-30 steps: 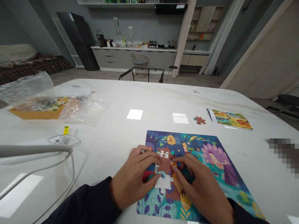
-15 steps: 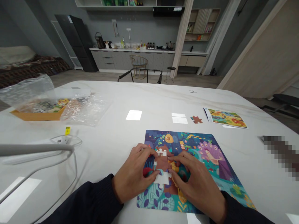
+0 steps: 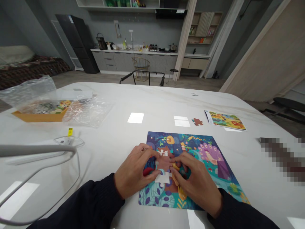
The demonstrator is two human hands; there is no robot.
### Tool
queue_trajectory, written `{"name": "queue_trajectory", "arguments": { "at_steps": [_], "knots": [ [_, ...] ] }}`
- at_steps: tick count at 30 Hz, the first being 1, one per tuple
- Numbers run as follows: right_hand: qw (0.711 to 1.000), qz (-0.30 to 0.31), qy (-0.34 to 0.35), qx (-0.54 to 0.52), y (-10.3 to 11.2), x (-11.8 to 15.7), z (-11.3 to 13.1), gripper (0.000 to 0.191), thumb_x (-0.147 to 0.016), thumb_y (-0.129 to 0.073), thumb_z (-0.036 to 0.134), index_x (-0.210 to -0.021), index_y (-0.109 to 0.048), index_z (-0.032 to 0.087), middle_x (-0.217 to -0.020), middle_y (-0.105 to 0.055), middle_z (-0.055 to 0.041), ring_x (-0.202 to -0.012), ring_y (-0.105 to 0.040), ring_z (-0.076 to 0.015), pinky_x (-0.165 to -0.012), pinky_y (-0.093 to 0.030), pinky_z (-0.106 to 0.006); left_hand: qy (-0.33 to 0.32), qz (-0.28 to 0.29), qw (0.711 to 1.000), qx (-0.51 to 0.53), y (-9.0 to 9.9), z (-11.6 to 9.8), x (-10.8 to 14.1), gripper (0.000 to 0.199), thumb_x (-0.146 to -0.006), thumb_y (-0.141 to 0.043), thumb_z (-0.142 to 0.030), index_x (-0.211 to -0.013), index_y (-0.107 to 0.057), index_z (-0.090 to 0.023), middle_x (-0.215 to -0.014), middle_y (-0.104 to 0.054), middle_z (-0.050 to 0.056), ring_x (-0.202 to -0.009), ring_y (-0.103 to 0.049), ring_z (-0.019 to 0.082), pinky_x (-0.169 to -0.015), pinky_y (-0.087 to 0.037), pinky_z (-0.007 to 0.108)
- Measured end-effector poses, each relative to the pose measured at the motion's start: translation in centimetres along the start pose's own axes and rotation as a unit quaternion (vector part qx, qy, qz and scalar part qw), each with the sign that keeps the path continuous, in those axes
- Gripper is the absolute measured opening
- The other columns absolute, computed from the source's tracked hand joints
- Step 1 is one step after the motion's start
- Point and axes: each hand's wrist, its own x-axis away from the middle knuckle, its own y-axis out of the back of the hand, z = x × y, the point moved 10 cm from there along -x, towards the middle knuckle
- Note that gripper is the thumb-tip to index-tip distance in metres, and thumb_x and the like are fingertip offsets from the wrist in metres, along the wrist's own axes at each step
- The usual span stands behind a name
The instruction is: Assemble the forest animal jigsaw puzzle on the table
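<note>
A jigsaw puzzle (image 3: 157, 195) of night-forest animals lies on the white table, with a peacock on its right side. Over its left part, my left hand (image 3: 132, 170) and my right hand (image 3: 197, 179) pinch opposite sides of a brown puzzle piece (image 3: 164, 163). The thumb and forefinger of each hand touch its edges. White gaps show above and below this piece, the lower one larger. A bear's face (image 3: 164, 149) sits just above it. My fingertips partly cover the piece's sides, so how flat it lies cannot be told.
A loose brown puzzle piece (image 3: 197, 121) lies beyond the puzzle, beside a colourful picture sheet (image 3: 226, 121). At left are an orange box (image 3: 40, 117) under clear plastic wrap (image 3: 87, 111), a power strip (image 3: 63, 141) and a grey cable (image 3: 77, 165). A pixelated shape (image 3: 281, 156) is at right.
The view has shifted slightly. Both hands keep hold of the brown puzzle piece, which has moved a little away from me, and the white gap above it looks narrower.
</note>
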Motion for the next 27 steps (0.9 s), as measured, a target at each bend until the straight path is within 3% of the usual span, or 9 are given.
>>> {"name": "queue_trajectory", "arguments": {
  "at_steps": [9, 17, 23, 27],
  "knots": [
    [1.000, 0.005, 0.004, -0.005, 0.1, 0.0, 0.0, 0.010, -0.092, -0.061, 0.018, -0.095, -0.070, 0.021, -0.086, -0.065, -0.0048, -0.077, -0.061, -0.0209, -0.069, -0.047, -0.033, -0.012, 0.036, 0.999, 0.013, -0.6, -0.1, 0.1, 0.041, -0.079, -0.074, -0.012, -0.115, -0.058, -0.022, -0.108, -0.068, 0.006, -0.111, -0.055, 0.027, -0.095, -0.050, 0.041],
    [1.000, 0.005, 0.005, -0.012, 0.2, -0.1, 0.1, 0.008, -0.090, -0.062, 0.017, -0.090, -0.069, 0.021, -0.082, -0.063, -0.0033, -0.076, -0.061, -0.0199, -0.068, -0.046, -0.032, 0.005, 0.028, 0.999, 0.030, -0.5, 0.3, 0.0, 0.038, -0.078, -0.074, -0.011, -0.111, -0.059, -0.021, -0.106, -0.068, 0.006, -0.107, -0.057, 0.025, -0.093, -0.051, 0.039],
    [0.999, -0.005, -0.012, -0.030, 0.5, 0.1, 0.1, 0.028, -0.085, -0.054, 0.014, -0.110, -0.066, 0.019, -0.081, -0.061, -0.0021, -0.070, -0.058, -0.0183, -0.067, -0.047, -0.033, -0.047, 0.078, 0.995, 0.039, -1.0, -0.9, 0.2, 0.032, -0.077, -0.072, -0.012, -0.106, -0.067, -0.023, -0.108, -0.071, 0.004, -0.106, -0.057, 0.024, -0.098, -0.047, 0.042],
    [0.999, 0.000, -0.029, -0.041, 0.4, 0.1, -0.2, 0.028, -0.086, -0.051, 0.015, -0.111, -0.065, 0.019, -0.081, -0.061, -0.0020, -0.070, -0.058, -0.0178, -0.067, -0.048, -0.033, -0.072, 0.107, 0.991, 0.026, -1.5, -1.3, 0.7, 0.023, -0.080, -0.073, -0.017, -0.100, -0.075, -0.028, -0.110, -0.070, 0.004, -0.108, -0.056, 0.025, -0.099, -0.046, 0.044]
  ]
}}
